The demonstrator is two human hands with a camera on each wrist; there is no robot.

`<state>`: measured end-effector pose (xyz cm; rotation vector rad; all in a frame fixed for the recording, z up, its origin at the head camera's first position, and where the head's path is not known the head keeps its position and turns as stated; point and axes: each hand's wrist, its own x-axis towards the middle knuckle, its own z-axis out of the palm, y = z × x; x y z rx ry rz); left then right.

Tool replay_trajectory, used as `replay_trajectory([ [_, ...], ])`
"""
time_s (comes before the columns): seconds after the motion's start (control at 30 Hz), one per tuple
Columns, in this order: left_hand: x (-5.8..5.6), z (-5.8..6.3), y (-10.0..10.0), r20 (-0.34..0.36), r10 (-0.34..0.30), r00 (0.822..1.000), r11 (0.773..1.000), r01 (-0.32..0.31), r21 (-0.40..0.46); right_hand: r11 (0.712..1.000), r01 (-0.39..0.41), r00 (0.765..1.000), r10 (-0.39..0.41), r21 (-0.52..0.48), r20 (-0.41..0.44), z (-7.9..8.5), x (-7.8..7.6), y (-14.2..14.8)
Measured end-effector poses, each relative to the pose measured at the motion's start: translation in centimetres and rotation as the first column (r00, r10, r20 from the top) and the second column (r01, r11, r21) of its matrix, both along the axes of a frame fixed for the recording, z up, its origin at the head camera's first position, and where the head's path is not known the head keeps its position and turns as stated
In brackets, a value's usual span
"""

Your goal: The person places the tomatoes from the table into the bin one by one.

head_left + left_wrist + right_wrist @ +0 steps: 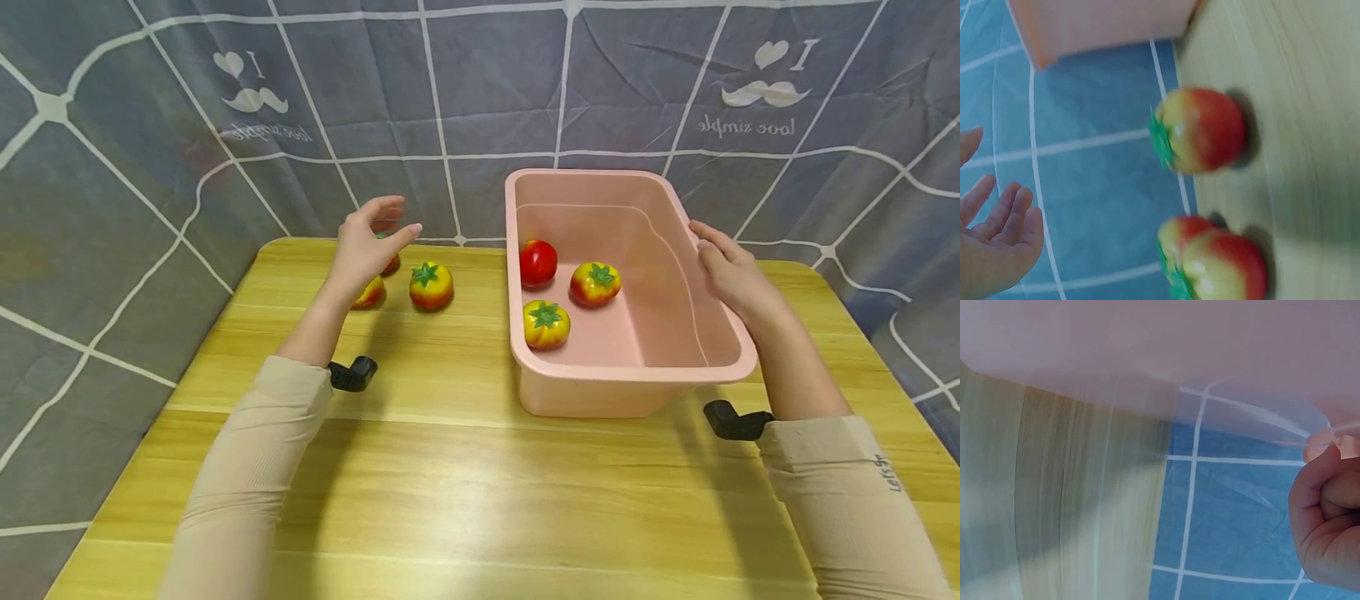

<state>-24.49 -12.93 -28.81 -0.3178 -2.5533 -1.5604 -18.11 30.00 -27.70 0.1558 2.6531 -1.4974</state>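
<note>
My left hand [369, 250] hovers over the left side of the table, thumb and fingers apart, holding nothing. Just under it are a yellow-red toy tomato [369, 293] and a darker one [391, 266], both partly hidden by the hand. Another toy tomato [431, 287] with a green leafy top stands to their right; the left wrist view shows this tomato [1200, 130] apart from the other two. My right hand [738, 275] grips the right rim of a pink plastic bin [637, 374]. In the right wrist view its fingers [1310, 512] curl at the rim.
Inside the bin lie a red fruit [538, 263] and two yellow-red toy tomatoes, one in the middle [596, 284] and one near the front left [546, 325]. A grey checked cloth [495, 100] hangs behind the wooden table [450, 483].
</note>
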Motion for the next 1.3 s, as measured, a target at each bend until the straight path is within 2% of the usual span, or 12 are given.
replay_trajectory([
  [0.2, 0.1, -0.7, -3.2, 0.016, 0.092, 0.996, 0.995, -0.091, -0.027, 1.0, -0.005, 1.0, 0.005, 0.01, -0.001, 0.0, 0.0, 0.0],
  [0.43, 0.7, -1.7, -5.4, 0.015, 0.151, 0.988, 0.987, -0.149, -0.062, 1.0, 0.001, 1.0, -0.001, 0.022, -0.008, 0.0, -0.1, 0.0],
  [0.6, 0.9, -2.9, -6.5, 0.056, 0.181, 0.982, 0.981, -0.176, -0.085, 0.999, -0.005, 1.0, 0.005, 0.033, -0.003, 0.1, 0.0, 0.0],
  [0.77, 0.5, -4.7, -7.2, 0.117, 0.206, 0.972, 0.977, -0.197, -0.083, 1.0, -0.008, 1.0, 0.008, 0.029, -0.003, 0.1, 0.0, -0.1],
  [0.87, 0.2, -5.8, -7.3, 0.164, 0.232, 0.959, 0.972, -0.224, -0.068, 1.0, -0.005, 1.0, 0.005, 0.009, 0.002, 0.1, 0.0, -0.1],
  [1.03, 0.2, -7.5, -6.9, 0.227, 0.294, 0.928, 0.952, -0.306, 0.015, 1.0, -0.007, 1.0, 0.007, -0.007, 0.028, 0.0, 0.1, -0.2],
  [1.17, 0.1, -8.4, -6.5, 0.248, 0.329, 0.911, 0.93, -0.358, 0.083, 1.0, -0.006, 1.0, 0.006, 0.006, 0.018, -0.1, 0.0, -0.3],
  [1.3, -0.2, -8.9, -6.0, 0.253, 0.349, 0.902, 0.908, -0.393, 0.147, 1.0, 0.005, 1.0, -0.005, -0.009, 0.006, -0.1, 0.0, -0.1],
])
